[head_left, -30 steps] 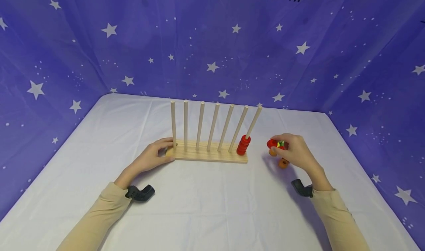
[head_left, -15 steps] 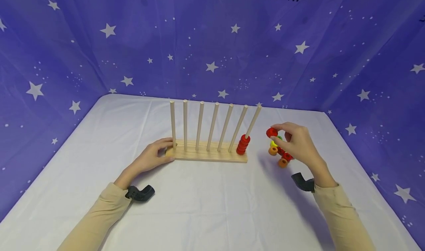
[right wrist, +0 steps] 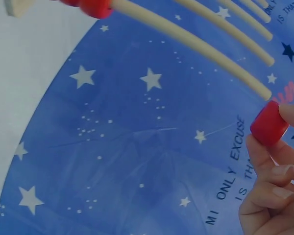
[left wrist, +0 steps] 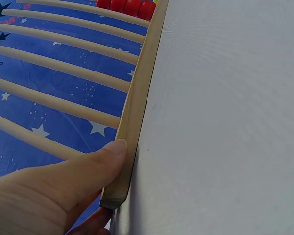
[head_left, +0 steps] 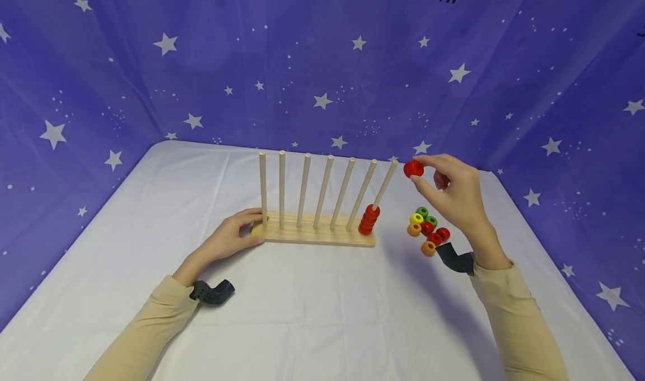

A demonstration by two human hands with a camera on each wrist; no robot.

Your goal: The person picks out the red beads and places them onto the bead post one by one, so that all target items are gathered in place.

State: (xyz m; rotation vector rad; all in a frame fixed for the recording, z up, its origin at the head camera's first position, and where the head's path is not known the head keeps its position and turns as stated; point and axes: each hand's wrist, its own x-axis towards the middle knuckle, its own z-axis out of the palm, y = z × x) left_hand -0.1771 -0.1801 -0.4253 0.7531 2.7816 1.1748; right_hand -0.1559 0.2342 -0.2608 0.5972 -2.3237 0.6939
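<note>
A wooden base [head_left: 312, 236] carries several upright pegs, and red beads [head_left: 369, 220] are stacked on the rightmost one. My left hand [head_left: 229, 236] grips the base's left end; in the left wrist view the thumb of that hand [left wrist: 63, 188] lies on the base's edge [left wrist: 137, 107]. Between thumb and fingertips, my right hand [head_left: 453, 191] pinches a red bead [head_left: 413, 169], held up just right of the top of the rightmost peg. The right wrist view has this bead [right wrist: 269, 123] close to the peg's tip, in the fingers of the right hand [right wrist: 274, 181].
Loose green, yellow, orange and red beads [head_left: 427, 228] lie on the white cloth [head_left: 302, 302] right of the base, below my right hand. A purple star-patterned curtain [head_left: 282, 62] stands behind and at both sides of the table.
My right hand has risen away from the loose beads with a red bead in its pinch, up to the height of the peg tops. The left hand and the base have not moved.
</note>
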